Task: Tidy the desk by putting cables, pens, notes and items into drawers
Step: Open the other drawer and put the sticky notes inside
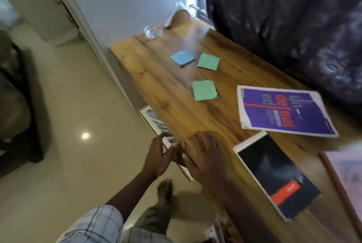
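Observation:
On the wooden desk (170,93) lie a blue sticky-note pad (182,58) and two green ones (208,61) (204,90). Further right lie a purple notebook (284,111) and a dark spiral notebook (278,176) with a red band. My right hand (205,154) rests flat on the desk's front edge, fingers straight. My left hand (158,156) hovers just off the edge with relaxed, spread fingers, holding nothing I can make out. Between the hands something dark and blurred shows. Below the edge a drawer (154,123) sticks out slightly, with printed paper inside.
A glass ashtray (153,32) and a woven brown object (181,18) stand at the desk's far end by the wall. A dark curtain (293,27) hangs along the desk's right side. A framed picture (346,176) lies at the near right. My bare foot (165,189) stands on the tiled floor.

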